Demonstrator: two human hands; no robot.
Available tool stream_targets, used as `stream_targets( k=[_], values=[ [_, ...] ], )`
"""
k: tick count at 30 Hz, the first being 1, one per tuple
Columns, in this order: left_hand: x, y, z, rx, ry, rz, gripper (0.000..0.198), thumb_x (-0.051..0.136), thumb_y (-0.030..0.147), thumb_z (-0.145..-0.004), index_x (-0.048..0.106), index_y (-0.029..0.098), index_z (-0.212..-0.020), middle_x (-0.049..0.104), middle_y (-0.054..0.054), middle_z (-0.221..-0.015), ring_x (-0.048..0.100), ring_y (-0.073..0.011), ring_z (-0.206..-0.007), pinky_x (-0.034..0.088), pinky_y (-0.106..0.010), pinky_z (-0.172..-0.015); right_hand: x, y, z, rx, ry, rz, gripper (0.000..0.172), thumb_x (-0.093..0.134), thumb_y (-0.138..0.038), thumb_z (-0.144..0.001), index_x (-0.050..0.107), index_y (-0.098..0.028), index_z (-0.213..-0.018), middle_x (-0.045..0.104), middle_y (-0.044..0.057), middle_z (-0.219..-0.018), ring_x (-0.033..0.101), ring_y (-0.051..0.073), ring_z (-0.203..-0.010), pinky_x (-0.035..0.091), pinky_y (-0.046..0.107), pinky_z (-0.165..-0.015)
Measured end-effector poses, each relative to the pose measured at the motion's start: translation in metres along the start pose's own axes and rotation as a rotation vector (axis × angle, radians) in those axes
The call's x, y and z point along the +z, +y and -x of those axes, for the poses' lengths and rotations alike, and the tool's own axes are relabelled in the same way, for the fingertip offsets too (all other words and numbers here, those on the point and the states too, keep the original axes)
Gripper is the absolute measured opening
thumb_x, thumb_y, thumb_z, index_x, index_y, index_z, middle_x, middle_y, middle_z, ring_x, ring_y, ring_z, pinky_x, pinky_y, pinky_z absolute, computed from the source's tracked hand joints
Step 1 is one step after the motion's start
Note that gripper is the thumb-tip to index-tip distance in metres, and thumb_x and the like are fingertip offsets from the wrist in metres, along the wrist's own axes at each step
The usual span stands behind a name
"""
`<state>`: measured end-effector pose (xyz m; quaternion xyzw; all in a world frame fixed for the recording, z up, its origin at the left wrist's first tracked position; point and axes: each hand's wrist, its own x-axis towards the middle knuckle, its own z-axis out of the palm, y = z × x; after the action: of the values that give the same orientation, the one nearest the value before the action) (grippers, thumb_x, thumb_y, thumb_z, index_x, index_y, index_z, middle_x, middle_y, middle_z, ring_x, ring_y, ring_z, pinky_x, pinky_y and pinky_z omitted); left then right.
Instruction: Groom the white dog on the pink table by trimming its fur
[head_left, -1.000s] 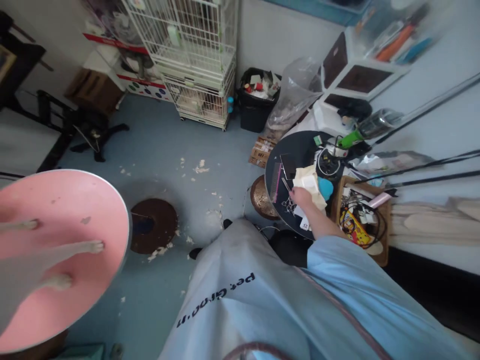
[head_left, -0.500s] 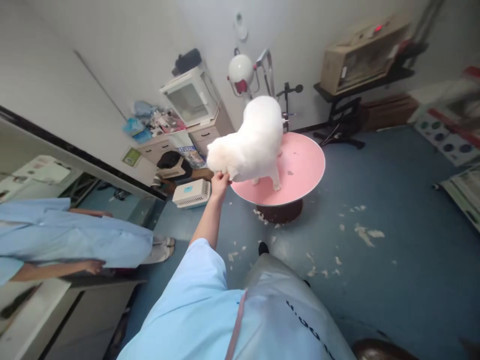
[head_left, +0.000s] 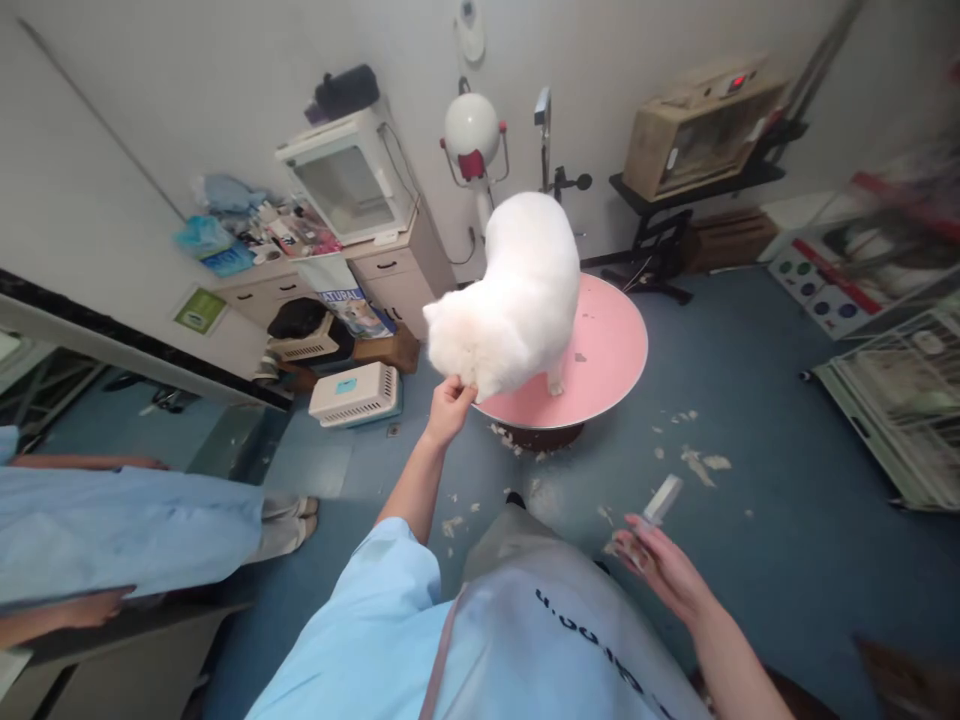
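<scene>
A fluffy white dog [head_left: 519, 290] stands on a round pink grooming table [head_left: 611, 345], head hanging over the near edge. My left hand [head_left: 448, 408] reaches up under the dog's chin, fingers curled against the fur there. My right hand [head_left: 660, 565] is low at the right above my apron [head_left: 555, 640], and it holds a metal comb [head_left: 661, 500] by one end, the comb pointing up toward the table.
Tufts of cut fur [head_left: 697, 462] lie on the blue floor. A cabinet with a dryer box [head_left: 349, 180], a white floor unit [head_left: 354, 393], a stand dryer [head_left: 471, 135] and a black stand [head_left: 660, 240] line the wall. Wire cages [head_left: 896, 400] stand at right. A person's reflection in a mirror [head_left: 112, 520] shows at left.
My view swung from the tool table to the dog. My left hand stays at the dog's chin; my right hand has come into view holding the comb.
</scene>
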<state>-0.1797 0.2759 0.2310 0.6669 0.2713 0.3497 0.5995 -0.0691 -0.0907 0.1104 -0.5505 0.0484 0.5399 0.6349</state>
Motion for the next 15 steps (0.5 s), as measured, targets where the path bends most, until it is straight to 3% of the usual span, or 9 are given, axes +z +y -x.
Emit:
stream_targets(
  k=[2, 4, 7, 9, 12, 15],
  values=[
    [-0.005, 0.001, -0.001, -0.012, -0.023, -0.020, 0.037, 0.075, 0.045, -0.067, 0.055, 0.014, -0.061, 0.053, 0.002, -0.059, 0.043, -0.0074, -0.057, 0.037, -0.021, -0.058, 0.050, -0.016, -0.011, 0.044, -0.190, -0.109, 0.051, 0.081, -0.035, -0.061, 0.061, -0.027, -0.108, 0.070, 0.006, -0.102, 0.069, 0.027, -0.098, 0.053, 0.041, -0.087],
    [-0.010, 0.004, -0.003, -0.026, -0.068, -0.033, 0.038, 0.074, 0.047, -0.068, 0.055, 0.015, -0.062, 0.053, 0.002, -0.060, 0.043, -0.0078, -0.058, 0.036, -0.021, -0.058, 0.102, -0.037, -0.022, 0.015, -0.345, -0.044, 0.061, 0.081, -0.026, -0.060, 0.057, -0.026, -0.115, 0.068, 0.006, -0.110, 0.067, 0.025, -0.102, 0.050, 0.039, -0.090],
    [-0.017, 0.010, -0.007, -0.048, -0.154, -0.047, 0.040, 0.073, 0.050, -0.069, 0.055, 0.015, -0.062, 0.052, 0.001, -0.059, 0.043, -0.0083, -0.057, 0.035, -0.021, -0.056, 0.161, -0.064, -0.036, -0.122, -0.328, 0.179, 0.049, 0.079, -0.027, -0.061, 0.056, -0.021, -0.105, 0.067, 0.003, -0.090, 0.067, 0.019, -0.080, 0.051, 0.035, -0.078],
    [-0.021, 0.013, -0.010, -0.061, -0.204, -0.058, 0.042, 0.073, 0.052, -0.069, 0.054, 0.015, -0.060, 0.052, 0.001, -0.058, 0.043, -0.0086, -0.057, 0.035, -0.022, -0.056, 0.184, -0.075, -0.044, -0.319, -0.248, 0.380, 0.040, 0.076, -0.032, -0.064, 0.055, -0.020, -0.096, 0.065, 0.002, -0.085, 0.063, 0.017, -0.074, 0.050, 0.033, -0.073],
    [-0.027, 0.014, -0.013, -0.077, -0.244, -0.071, 0.043, 0.074, 0.054, -0.067, 0.056, 0.015, -0.061, 0.054, 0.000, -0.060, 0.045, -0.0092, -0.058, 0.038, -0.022, -0.057, 0.200, -0.083, -0.057, -0.615, -0.095, 0.700, 0.034, 0.072, -0.036, -0.069, 0.054, -0.020, -0.093, 0.063, 0.002, -0.090, 0.059, 0.017, -0.080, 0.047, 0.031, -0.074],
    [-0.032, 0.012, -0.015, -0.088, -0.268, -0.075, 0.042, 0.074, 0.054, -0.067, 0.061, 0.014, -0.067, 0.059, -0.001, -0.065, 0.048, -0.0101, -0.061, 0.040, -0.023, -0.060, 0.204, -0.087, -0.068, -0.676, -0.003, 0.833, 0.025, 0.064, -0.030, -0.076, 0.054, -0.020, -0.096, 0.062, 0.001, -0.087, 0.058, 0.016, -0.077, 0.045, 0.030, -0.071]
  ],
)
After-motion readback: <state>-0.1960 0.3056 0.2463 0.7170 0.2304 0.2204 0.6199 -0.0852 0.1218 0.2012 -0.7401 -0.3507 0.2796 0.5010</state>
